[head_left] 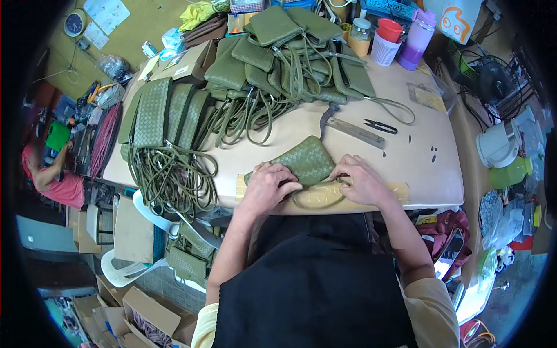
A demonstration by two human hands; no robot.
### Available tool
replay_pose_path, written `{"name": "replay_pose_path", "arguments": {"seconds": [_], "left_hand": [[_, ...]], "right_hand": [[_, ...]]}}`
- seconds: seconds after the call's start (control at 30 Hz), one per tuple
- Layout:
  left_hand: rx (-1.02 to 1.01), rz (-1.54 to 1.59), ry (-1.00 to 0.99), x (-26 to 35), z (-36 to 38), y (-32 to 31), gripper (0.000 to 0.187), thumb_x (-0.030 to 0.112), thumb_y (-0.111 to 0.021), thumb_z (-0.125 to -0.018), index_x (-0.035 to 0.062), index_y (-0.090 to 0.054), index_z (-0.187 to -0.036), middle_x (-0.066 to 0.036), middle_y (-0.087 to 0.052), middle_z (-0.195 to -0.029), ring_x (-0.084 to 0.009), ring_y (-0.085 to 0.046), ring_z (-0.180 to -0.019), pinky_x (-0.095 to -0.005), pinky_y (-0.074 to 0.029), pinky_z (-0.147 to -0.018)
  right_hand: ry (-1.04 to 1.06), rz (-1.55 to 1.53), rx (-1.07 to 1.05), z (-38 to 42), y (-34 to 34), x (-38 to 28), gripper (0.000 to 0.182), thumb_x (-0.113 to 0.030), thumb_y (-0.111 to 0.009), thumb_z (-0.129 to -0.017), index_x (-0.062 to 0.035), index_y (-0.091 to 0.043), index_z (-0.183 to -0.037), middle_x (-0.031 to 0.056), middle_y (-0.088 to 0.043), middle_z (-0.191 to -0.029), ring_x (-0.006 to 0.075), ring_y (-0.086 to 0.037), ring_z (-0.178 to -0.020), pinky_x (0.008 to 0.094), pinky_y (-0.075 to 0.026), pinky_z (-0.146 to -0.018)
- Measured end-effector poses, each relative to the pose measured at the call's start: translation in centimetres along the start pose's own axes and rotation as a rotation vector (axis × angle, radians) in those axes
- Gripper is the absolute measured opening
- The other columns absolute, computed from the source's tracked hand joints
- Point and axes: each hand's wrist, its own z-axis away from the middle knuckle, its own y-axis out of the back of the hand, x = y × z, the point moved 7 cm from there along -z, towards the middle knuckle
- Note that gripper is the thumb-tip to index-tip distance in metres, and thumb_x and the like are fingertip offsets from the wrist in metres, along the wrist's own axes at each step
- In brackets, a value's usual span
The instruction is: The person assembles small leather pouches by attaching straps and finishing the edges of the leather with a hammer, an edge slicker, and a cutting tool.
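A green woven pouch point(303, 163) lies at the table's front edge, between my two hands. My left hand point(269, 187) is closed on the pouch's left side, fingers on top and thumb toward the middle. At the pouch's lower right corner, my right hand point(360, 180) pinches with thumb and fingers; a green strap point(318, 204) loops below it over a tan taped strip point(394, 191). The exact spot pinched is partly hidden by the fingers. Beyond the pouch lie a hammer point(355, 133) and small black thread snips point(381, 126).
Piled green pouches point(255, 55) with straps fill the back of the table; more woven pouches point(154, 113) stand at left, straps hanging over the edge. A purple bottle point(418, 37) and red-lidded cup point(386, 43) stand at back right. Another person point(55, 174) sits far left.
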Motion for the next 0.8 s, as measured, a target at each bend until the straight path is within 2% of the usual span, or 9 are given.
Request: {"name": "replay_pose_path", "arguments": {"seconds": [0.17, 0.23, 0.33, 0.37, 0.4, 0.5, 0.63, 0.7, 0.8], "left_hand": [[-0.064, 0.049, -0.055, -0.4, 2.6, 0.4, 0.038, 0.028, -0.071, -0.081, 0.0123, -0.068, -0.116, -0.008, -0.065, -0.116, -0.0295, -0.056, -0.120, -0.0587, -0.019, -0.114], [0.135, -0.168, -0.085, -0.2, 4.7, 0.6, 0.046, 0.028, -0.074, -0.078, 0.0124, -0.065, -0.121, -0.009, -0.064, -0.121, -0.0323, -0.051, -0.127, -0.0596, -0.015, -0.115], [0.233, -0.073, -0.048, -1.7, 6.0, -0.5, 0.042, 0.020, -0.073, -0.079, 0.0099, -0.066, -0.120, -0.011, -0.061, -0.128, -0.0345, -0.046, -0.132, -0.0550, -0.020, -0.115], [0.296, 0.028, -0.057, -2.2, 6.1, -0.4, 0.040, 0.017, -0.072, -0.081, 0.0090, -0.067, -0.119, -0.012, -0.061, -0.130, -0.0342, -0.045, -0.133, -0.0531, -0.023, -0.115], [0.319, 0.146, -0.049, -2.9, 6.0, -0.3, 0.034, 0.012, -0.069, -0.083, 0.0072, -0.069, -0.116, -0.015, -0.063, -0.125, -0.0337, -0.050, -0.129, -0.0493, -0.029, -0.113], [0.299, 0.476, 0.097, -5.1, 4.4, -0.4, 0.028, 0.010, -0.066, -0.085, 0.0059, -0.070, -0.113, -0.016, -0.068, -0.114, -0.0314, -0.059, -0.118, -0.0458, -0.034, -0.110], [0.221, 0.299, 0.133, -3.4, 1.2, 1.0, 0.020, 0.010, -0.065, -0.085, 0.0076, -0.073, -0.104, -0.013, -0.072, -0.096, -0.0283, -0.066, -0.087, -0.0399, -0.043, -0.098], [0.349, 0.383, 0.111, -3.9, 1.5, 1.4, 0.018, 0.014, -0.070, -0.082, 0.0064, -0.074, -0.098, -0.013, -0.069, -0.087, -0.0279, -0.061, -0.077, -0.0386, -0.047, -0.085], [0.424, -0.009, 0.074, -4.0, 2.6, 2.8, 0.018, 0.017, -0.074, -0.079, 0.0054, -0.075, -0.094, -0.011, -0.064, -0.085, -0.0257, -0.060, -0.075, -0.0352, -0.049, -0.077]], "right_hand": [[0.179, -0.065, -0.077, 1.0, 0.8, 2.3, 0.028, 0.007, -0.054, -0.069, -0.0061, -0.066, -0.090, 0.0091, -0.055, -0.097, 0.0268, -0.052, -0.098, 0.0359, -0.043, -0.089], [0.277, -0.110, -0.147, 1.8, 2.4, 3.4, 0.031, 0.009, -0.052, -0.069, -0.0059, -0.067, -0.092, 0.0083, -0.056, -0.098, 0.0255, -0.052, -0.098, 0.0347, -0.043, -0.088], [0.012, -0.118, -0.212, 2.7, 5.3, 6.0, 0.036, 0.007, -0.056, -0.070, -0.0079, -0.068, -0.100, 0.0066, -0.057, -0.100, 0.0240, -0.052, -0.099, 0.0334, -0.042, -0.089], [-0.052, -0.129, 0.009, 2.6, 7.6, 6.6, 0.036, 0.003, -0.059, -0.071, -0.0086, -0.068, -0.104, 0.0063, -0.057, -0.102, 0.0243, -0.052, -0.099, 0.0336, -0.042, -0.090], [-0.116, -0.140, 0.230, 2.8, 9.6, 6.9, 0.037, -0.001, -0.063, -0.073, -0.0094, -0.067, -0.108, 0.0061, -0.057, -0.103, 0.0246, -0.052, -0.099, 0.0338, -0.042, -0.090], [0.067, -0.347, 0.295, 1.2, 10.1, 3.3, 0.037, -0.017, -0.073, -0.074, -0.0091, -0.066, -0.110, 0.0084, -0.057, -0.104, 0.0256, -0.053, -0.100, 0.0349, -0.041, -0.091], [0.220, 0.205, 0.046, -2.7, 1.9, -2.8, 0.046, -0.038, -0.080, -0.073, -0.0064, -0.067, -0.104, 0.0117, -0.058, -0.102, 0.0311, -0.057, -0.096, 0.0415, -0.045, -0.088], [0.172, 0.089, -0.021, -3.8, 0.4, 0.1, 0.041, -0.038, -0.078, -0.075, -0.0054, -0.067, -0.098, 0.0119, -0.059, -0.097, 0.0317, -0.057, -0.095, 0.0423, -0.045, -0.086], [0.121, -0.027, -0.129, -4.4, 0.0, 1.2, 0.035, -0.037, -0.074, -0.080, -0.0032, -0.066, -0.086, 0.0127, -0.059, -0.088, 0.0328, -0.058, -0.093, 0.0430, -0.046, -0.084]]}}
